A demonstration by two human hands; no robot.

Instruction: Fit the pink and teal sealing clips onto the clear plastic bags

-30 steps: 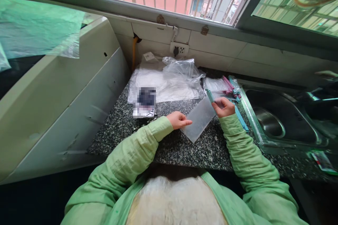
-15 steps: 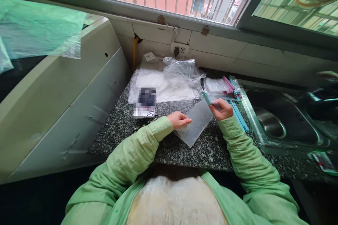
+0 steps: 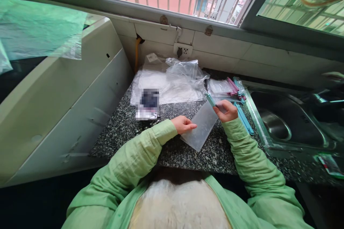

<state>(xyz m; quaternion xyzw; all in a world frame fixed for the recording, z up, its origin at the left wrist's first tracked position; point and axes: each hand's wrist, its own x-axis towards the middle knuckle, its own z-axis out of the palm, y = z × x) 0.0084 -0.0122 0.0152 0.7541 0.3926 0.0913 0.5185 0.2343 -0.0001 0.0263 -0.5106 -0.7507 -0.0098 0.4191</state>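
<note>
A frosted clear plastic bag [image 3: 201,128] lies slanted on the speckled granite counter [image 3: 126,128]. My left hand [image 3: 183,124] pinches its left edge with thumb and fingers. My right hand [image 3: 226,110] grips the bag's upper right end, where a teal sealing clip [image 3: 210,100] sits across the top. Both arms wear light green sleeves.
Crumpled clear bags [image 3: 185,73] and white sheets [image 3: 156,82] lie behind the hands, with a blurred card [image 3: 147,104] to the left. Pink and teal clips [image 3: 236,91] lie by the steel sink [image 3: 279,121] on the right. A white appliance [image 3: 61,93] flanks the left.
The bag and my right hand shifted slightly left and toward the wall. My left hand stayed on the bag's left edge, its grip unchanged.
</note>
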